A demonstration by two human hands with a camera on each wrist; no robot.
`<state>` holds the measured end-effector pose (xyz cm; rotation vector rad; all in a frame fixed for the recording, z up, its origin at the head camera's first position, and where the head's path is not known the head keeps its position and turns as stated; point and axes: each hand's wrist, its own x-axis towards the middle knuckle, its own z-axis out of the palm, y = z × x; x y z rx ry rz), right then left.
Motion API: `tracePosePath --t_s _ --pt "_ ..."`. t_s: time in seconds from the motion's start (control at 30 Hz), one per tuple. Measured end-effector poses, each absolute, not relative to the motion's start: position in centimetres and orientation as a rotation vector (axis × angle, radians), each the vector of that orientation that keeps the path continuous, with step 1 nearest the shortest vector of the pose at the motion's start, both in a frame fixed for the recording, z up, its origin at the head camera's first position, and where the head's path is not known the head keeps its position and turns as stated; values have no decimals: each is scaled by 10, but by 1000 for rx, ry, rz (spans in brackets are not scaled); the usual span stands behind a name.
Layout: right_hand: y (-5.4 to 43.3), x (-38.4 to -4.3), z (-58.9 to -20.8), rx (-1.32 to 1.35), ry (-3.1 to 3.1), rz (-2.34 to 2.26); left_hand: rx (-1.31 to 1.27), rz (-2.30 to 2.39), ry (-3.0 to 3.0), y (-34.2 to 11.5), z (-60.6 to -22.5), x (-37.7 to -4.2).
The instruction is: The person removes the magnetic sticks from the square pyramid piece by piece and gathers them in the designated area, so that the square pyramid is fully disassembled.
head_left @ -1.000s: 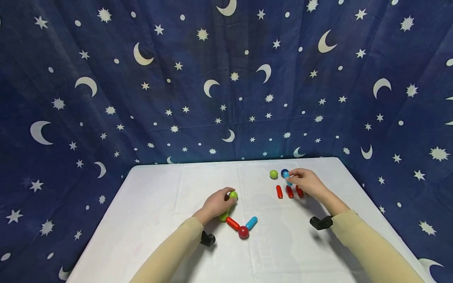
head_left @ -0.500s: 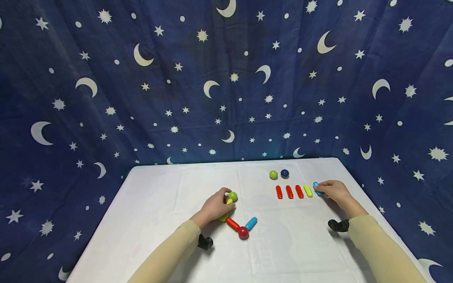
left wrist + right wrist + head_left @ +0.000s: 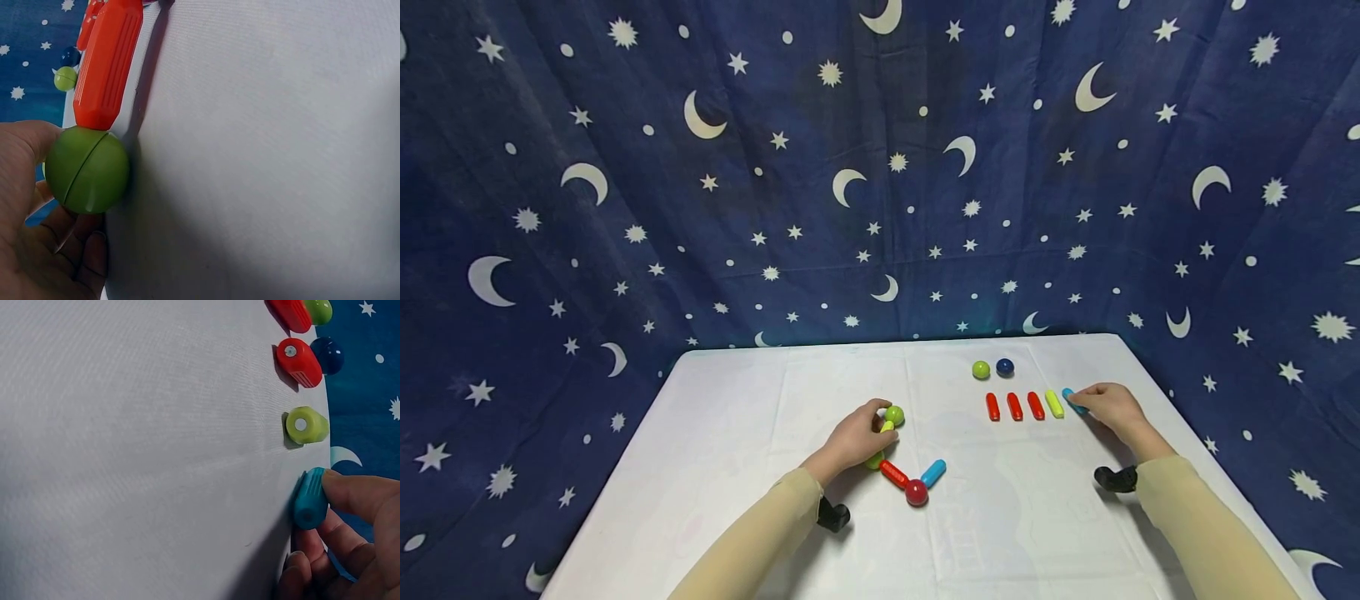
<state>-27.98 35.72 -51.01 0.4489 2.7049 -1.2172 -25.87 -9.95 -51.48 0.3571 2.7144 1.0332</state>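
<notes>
In the head view my left hand [image 3: 850, 437] grips a yellow magnetic stick [image 3: 887, 427], mostly hidden by the fingers, between a light green ball [image 3: 894, 415] and a second green ball [image 3: 87, 170]. From that second ball a red stick [image 3: 894, 474] runs to a red ball [image 3: 916, 492], and a blue stick [image 3: 934, 473] angles off it. At the right side of the table my right hand [image 3: 1112, 408] pinches another blue magnetic stick [image 3: 310, 500] between thumb and fingers, low over the cloth, right of a loose yellow stick [image 3: 1054, 404].
Three red sticks [image 3: 1014, 407] lie in a row with the loose yellow one. Behind them sit a green ball [image 3: 981, 369] and a dark blue ball [image 3: 1004, 367] near the far edge of the white table [image 3: 760, 375]. A star-patterned curtain [image 3: 880, 208] hangs behind.
My right hand has carried the blue stick from beside the dark blue ball to the right end of the row, where it tilts slightly. The left hand stays at the joined pieces.
</notes>
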Motion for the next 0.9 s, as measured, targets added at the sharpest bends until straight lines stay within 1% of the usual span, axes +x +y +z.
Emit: tracePosePath --t_s 0.33,0.5,0.6,0.67,0.8,0.9 --pt "350 -276 -507 483 2839 -1127 380 1051 2724 -102 -515 -258" --pt "331 -275 -497 429 3020 -1168 355 1139 2703 -103 -515 -258" --pt "307 -276 -491 264 3078 -1232 402 1139 2707 -103 -515 -259" --pt "286 -277 -488 110 3070 -1277 453 1136 2696 -102 -515 -259" --pt "240 -273 -488 -212 2918 -1344 542 1127 2653 -99 -515 -261" --pt "205 -269 -494 -387 2760 -1348 556 1121 2628 -97 -516 -262"
